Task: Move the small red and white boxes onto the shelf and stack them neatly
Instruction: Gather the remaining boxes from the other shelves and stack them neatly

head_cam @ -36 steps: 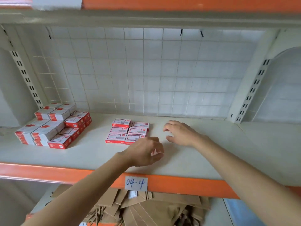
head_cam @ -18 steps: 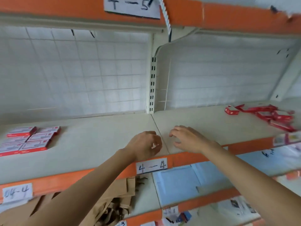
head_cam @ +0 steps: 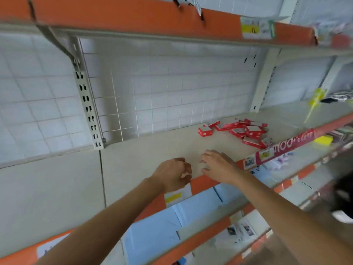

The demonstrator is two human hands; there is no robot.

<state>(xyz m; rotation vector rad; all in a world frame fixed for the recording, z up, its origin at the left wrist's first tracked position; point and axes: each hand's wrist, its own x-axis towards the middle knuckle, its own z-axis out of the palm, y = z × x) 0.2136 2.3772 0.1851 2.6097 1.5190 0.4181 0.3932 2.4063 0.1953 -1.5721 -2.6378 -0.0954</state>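
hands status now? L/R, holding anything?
Left hand: fingers curled, holding nothing visible.
Right hand: open, fingers spread, empty, short of the boxes.

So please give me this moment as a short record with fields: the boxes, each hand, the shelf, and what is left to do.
boxes: loose pile of small red and white boxes, unstacked, on the right part of the shelf
left hand: fingers curled, nothing visible in its grip, above the shelf's front edge
right hand: fingers relaxed, holds nothing, apart from the pile
shelf: beige board with orange front edge
left to do: the pile is not yet stacked
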